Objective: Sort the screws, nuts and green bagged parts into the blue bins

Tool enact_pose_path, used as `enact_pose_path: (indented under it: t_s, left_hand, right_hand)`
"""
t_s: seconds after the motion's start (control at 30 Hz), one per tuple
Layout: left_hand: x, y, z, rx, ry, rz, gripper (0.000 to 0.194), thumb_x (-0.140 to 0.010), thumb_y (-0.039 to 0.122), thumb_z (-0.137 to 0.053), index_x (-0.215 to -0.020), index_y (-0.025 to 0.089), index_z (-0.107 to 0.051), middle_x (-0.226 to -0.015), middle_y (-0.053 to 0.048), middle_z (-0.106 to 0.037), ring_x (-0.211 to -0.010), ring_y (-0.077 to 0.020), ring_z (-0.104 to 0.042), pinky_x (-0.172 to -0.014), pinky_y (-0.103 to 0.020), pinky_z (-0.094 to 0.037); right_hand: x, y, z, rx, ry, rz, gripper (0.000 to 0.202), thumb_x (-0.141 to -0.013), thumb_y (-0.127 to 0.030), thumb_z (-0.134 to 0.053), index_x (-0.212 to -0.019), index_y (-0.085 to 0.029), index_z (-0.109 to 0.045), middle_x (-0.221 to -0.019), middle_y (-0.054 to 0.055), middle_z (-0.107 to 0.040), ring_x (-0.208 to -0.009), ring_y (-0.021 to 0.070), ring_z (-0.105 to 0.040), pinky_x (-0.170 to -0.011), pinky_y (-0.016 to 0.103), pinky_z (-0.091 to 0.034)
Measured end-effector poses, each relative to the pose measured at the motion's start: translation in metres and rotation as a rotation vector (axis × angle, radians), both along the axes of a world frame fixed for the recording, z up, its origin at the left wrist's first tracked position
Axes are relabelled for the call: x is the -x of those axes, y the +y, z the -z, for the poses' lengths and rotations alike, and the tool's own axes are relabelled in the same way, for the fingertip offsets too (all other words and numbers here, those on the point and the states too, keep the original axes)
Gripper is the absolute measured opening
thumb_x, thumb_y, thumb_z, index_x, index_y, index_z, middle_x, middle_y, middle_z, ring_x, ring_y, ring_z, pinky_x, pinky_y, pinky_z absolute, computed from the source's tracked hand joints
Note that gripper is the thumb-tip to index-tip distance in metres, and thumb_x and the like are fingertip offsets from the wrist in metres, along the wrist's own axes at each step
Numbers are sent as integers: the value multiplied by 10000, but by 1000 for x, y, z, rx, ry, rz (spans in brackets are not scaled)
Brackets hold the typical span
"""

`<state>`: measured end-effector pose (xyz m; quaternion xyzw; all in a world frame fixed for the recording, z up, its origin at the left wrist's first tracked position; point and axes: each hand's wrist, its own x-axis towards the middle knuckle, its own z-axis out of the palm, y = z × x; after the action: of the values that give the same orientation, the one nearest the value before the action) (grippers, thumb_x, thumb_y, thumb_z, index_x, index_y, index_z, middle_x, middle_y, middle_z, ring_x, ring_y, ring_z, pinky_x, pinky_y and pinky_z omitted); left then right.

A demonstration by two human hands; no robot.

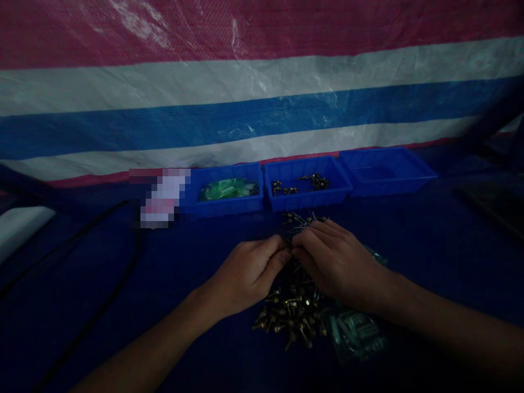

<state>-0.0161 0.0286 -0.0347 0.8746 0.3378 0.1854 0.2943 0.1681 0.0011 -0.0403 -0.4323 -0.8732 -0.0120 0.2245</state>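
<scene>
My left hand (pixel 256 270) and my right hand (pixel 338 259) meet fingertip to fingertip over the blue table. Both are closed in a pinch; whatever small piece lies between them is hidden by the fingers. Below them is a heap of brass-coloured metal fittings (pixel 292 316), some with thin stems. Thin silvery pins (pixel 301 220) lie scattered just beyond the fingertips, partly covered by my right hand. Under my right forearm, clear plastic bags (pixel 356 333) with pale pieces inside rest against the brass heap.
Three blue bins stand in a row: a left bin (pixel 229 206) with green-looking packets, a middle bin (pixel 309 200) with brass fittings, and a right bin (pixel 388 188). A black cable (pixel 118 284) crosses the left side. Behind hangs a striped tarp (pixel 245 120).
</scene>
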Motion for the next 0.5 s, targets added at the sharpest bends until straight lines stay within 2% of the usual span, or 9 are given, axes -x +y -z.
enact_pose_path:
  t_s: [0.13, 0.37, 0.5]
  left_hand:
    - [1, 0, 1, 11, -18, -12, 232, -924, 248, -326, -733, 179, -438, -609, 33, -480, -529, -95, -476, -495, -219, -349]
    - [0, 0, 3, 8, -22, -7, 251, -929, 246, -322, -732, 174, -459, -614, 31, -480, -532, -94, -465, -512, -230, -352]
    - [-1, -1, 1, -62, -63, -53, 272, -927, 266, -321, -719, 173, -471, -658, 12, -503, -606, -114, -495, -574, -252, -388]
  right_hand:
    - [0, -3, -4, 14, 9, -49, 128, -892, -228, -405, -866, -163, -512, -766, 44, -584, -723, 178, -501, -690, 317, -335]
    - [2, -1, -3, -85, -4, -22, 89, -857, -167, -453, -906, -181, -526, -793, 29, -589, -725, 170, -517, -671, 314, -355]
    - [-5, 1, -13, -255, 88, -29, 64, -845, -178, -481, -887, -179, -530, -764, 24, -582, -696, 157, -518, -631, 300, -376]
